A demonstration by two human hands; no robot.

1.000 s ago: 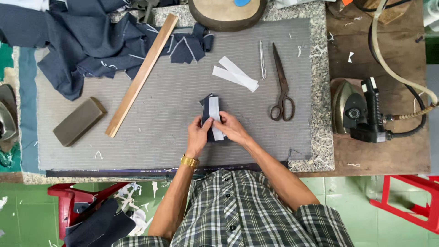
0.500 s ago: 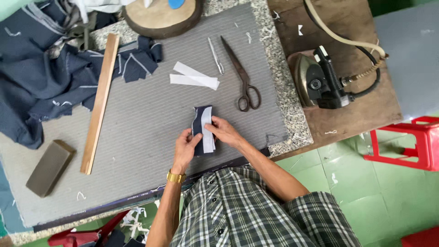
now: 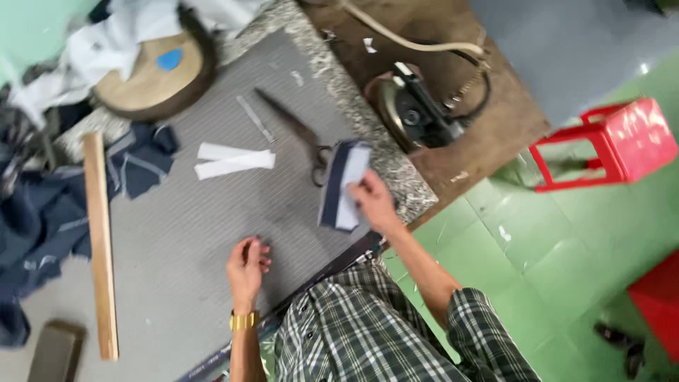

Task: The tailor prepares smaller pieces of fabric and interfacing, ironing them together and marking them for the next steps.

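Two hands | right hand [image 3: 373,201] grips folded fabric piece [image 3: 343,185] | left hand [image 3: 247,265] loosely curled, empty | scissors [image 3: 300,134] beside

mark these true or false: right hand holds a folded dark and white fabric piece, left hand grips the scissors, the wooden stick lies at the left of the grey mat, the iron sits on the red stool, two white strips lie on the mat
1. The right hand holds a folded dark and white fabric piece. True.
2. The left hand grips the scissors. False: it rests over the grey mat, holding nothing clearly visible; the scissors lie untouched.
3. The wooden stick lies at the left of the mat. True.
4. The iron sits on the red stool. False: it sits on the brown wooden tabletop.
5. Two white strips lie on the mat. True.
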